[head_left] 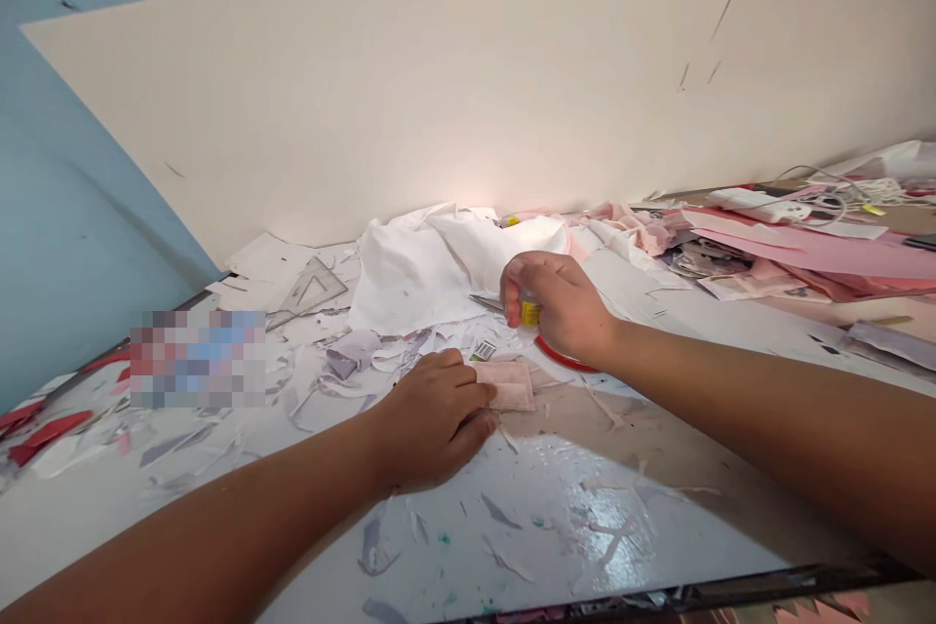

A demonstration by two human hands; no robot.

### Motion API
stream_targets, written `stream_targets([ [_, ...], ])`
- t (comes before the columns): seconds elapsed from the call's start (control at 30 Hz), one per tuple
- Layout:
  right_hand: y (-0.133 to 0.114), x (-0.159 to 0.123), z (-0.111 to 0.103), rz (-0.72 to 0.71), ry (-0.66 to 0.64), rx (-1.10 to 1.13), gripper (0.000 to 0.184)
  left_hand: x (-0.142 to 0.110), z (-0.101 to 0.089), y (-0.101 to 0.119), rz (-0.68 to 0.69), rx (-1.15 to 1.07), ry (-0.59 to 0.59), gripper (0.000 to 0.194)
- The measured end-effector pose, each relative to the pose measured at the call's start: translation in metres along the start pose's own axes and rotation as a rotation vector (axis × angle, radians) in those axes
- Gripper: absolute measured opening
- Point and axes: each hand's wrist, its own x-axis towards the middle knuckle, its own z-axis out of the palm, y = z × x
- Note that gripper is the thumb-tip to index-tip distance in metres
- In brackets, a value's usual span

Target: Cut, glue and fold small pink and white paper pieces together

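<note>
Pink paper (512,386) lies under the left hand (431,419), which presses down flat and open. Just beyond the paper, the right hand (552,304) closes around a yellow tube (530,313) (label illegible).

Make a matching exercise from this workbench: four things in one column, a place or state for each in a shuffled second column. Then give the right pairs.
Things:
1. left hand
2. right hand
3. translucent set square
4. white power strip

Places or states:
A. at the back right, beside cables
B. curled around a small yellow item
C. pressing on a folded pink piece
D. at the back left, among paper scraps

Pairs: 1-C, 2-B, 3-D, 4-A.
</note>
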Motion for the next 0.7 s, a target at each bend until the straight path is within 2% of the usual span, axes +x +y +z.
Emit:
stream_targets([
  [0.17,0.001,0.005,-0.005,0.08,0.103,0.172,0.025,-0.001,0.0,0.001,-0.052,-0.032,0.002,0.024],
  [0.27,0.0,0.005,-0.007,0.135,0.119,0.285,0.023,-0.002,0.0,0.001,-0.069,-0.045,0.005,0.031],
  [0.43,-0.004,0.002,-0.006,0.222,0.139,0.388,0.022,-0.002,-0.001,0.003,-0.065,-0.042,-0.008,0.026],
  [0.7,0.006,-0.008,0.005,0.297,0.079,0.354,0.021,-0.001,-0.002,0.004,-0.081,-0.045,-0.02,0.023],
])
